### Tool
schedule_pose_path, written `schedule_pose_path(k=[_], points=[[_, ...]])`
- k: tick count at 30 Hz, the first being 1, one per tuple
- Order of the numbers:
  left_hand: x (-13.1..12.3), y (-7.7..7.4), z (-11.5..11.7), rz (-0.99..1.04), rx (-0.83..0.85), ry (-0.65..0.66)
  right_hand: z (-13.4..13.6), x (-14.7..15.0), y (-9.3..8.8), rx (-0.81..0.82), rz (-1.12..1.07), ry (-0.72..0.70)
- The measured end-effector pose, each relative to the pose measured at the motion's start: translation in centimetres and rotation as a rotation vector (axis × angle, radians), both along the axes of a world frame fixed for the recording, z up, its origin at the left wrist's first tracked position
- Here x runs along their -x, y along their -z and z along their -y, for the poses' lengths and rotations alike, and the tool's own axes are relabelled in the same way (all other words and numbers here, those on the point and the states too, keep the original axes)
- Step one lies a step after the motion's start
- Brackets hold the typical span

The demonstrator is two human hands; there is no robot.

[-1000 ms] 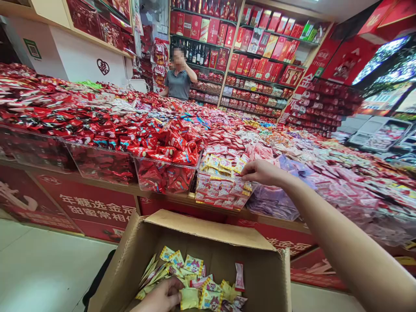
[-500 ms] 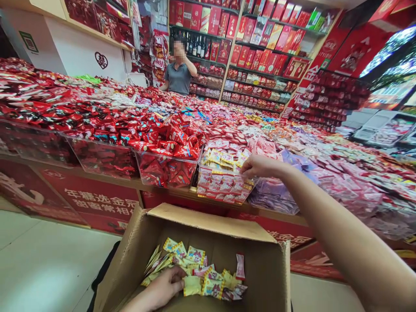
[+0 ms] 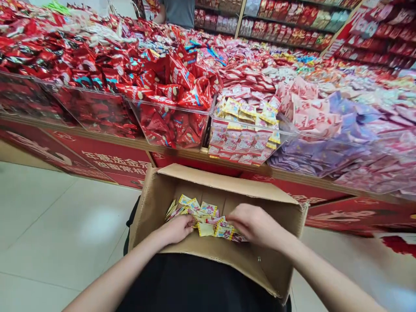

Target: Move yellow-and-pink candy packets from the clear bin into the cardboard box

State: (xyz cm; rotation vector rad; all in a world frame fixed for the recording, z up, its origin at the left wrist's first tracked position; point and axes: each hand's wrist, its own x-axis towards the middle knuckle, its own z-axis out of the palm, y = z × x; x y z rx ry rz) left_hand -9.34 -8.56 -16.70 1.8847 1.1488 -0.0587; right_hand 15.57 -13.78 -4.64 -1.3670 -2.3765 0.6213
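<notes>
Small wrapped candies (image 3: pixel 208 209), mostly yellow and white, lie in a loose heap inside an open cardboard box (image 3: pixel 224 184). My left hand (image 3: pixel 178 228) is at the left side of the heap, fingers curled and touching the candies; what they grip is hidden. On the right side, my right hand (image 3: pixel 251 222) reaches down into the box with its fingers bunched, slightly blurred, and their tips out of sight. A clear bin (image 3: pixel 242 143) just beyond the box holds pink packets stacked in rows, with yellow-and-white ones on top.
Clear bins of red candy packets (image 3: pixel 175 125) stand left of the pink stack; purple packets (image 3: pixel 302 156) are to its right. The red counter front (image 3: pixel 107 160) rises behind the box. A person (image 3: pixel 178 13) stands behind the counter. Tiled floor (image 3: pixel 58 225) shows at left.
My right hand has come down from the bin of pink packets into the box. My left hand stays at the candies. The view has tilted downward.
</notes>
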Motion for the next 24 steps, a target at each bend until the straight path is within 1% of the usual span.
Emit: schedule_pose_path(k=[1,2,3,4,5,7,10,13,16,19,22,24], points=[[0.3,0.0,-0.6,-0.031,-0.024,-0.001,-0.1,0.5,2.2,0.163,0.046,-0.011],[0.6,0.0,-1.1,-0.062,-0.054,-0.009,-0.5,0.9,4.3,0.300,0.085,0.028],[0.9,0.2,-1.7,-0.093,-0.086,-0.022,-1.0,1.3,6.2,0.403,0.126,0.099],[1.1,0.4,-2.0,-0.123,-0.117,-0.037,-1.6,1.7,8.0,0.458,0.156,0.169],[1.3,0.8,-2.3,-0.149,-0.141,-0.049,-2.2,2.0,9.6,0.490,0.180,0.231],[1.5,1.5,-2.3,-0.188,-0.158,-0.058,-3.0,2.8,12.2,0.507,0.204,0.308],[1.7,2.4,-1.7,-0.206,-0.143,-0.060,-3.2,3.9,14.6,0.527,0.209,0.385],[1.9,2.8,-1.3,-0.202,-0.145,-0.074,-2.8,4.2,15.9,0.548,0.192,0.430],[2.2,2.9,-1.3,-0.193,-0.162,-0.078,-2.6,3.9,16.2,0.596,0.157,0.384],[2.2,2.7,-1.4,-0.189,-0.180,-0.086,-2.6,3.7,15.9,0.599,0.164,0.371],[2.0,2.2,-1.4,-0.164,-0.210,-0.105,-2.6,3.6,15.2,0.534,0.169,0.438],[1.7,1.5,-1.4,-0.119,-0.227,-0.097,-2.7,3.6,14.3,0.508,0.160,0.475]])
